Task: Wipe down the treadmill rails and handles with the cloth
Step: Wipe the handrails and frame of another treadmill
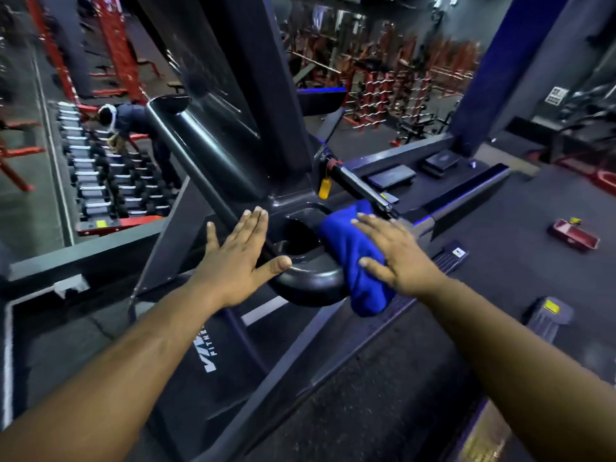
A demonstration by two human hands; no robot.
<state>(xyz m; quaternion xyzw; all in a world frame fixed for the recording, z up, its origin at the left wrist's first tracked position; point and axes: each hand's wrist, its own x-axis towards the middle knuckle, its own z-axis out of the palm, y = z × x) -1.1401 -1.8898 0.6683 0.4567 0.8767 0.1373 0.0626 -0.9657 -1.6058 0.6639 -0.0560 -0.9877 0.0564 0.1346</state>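
Cloth, blue and folded, lies draped over the treadmill's curved black handle. Right hand presses flat on it, fingers spread. Left hand hovers open-palmed beside the handle, fingers extended.

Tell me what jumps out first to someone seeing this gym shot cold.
The bright blue cloth grabs the eye at centre, draped over the treadmill's dark curved handle with the right hand flat on it. The left hand is spread open just left of it, beside the cup holder. Behind, red racks fill the upper right, and a dumbbell rack sits at left.
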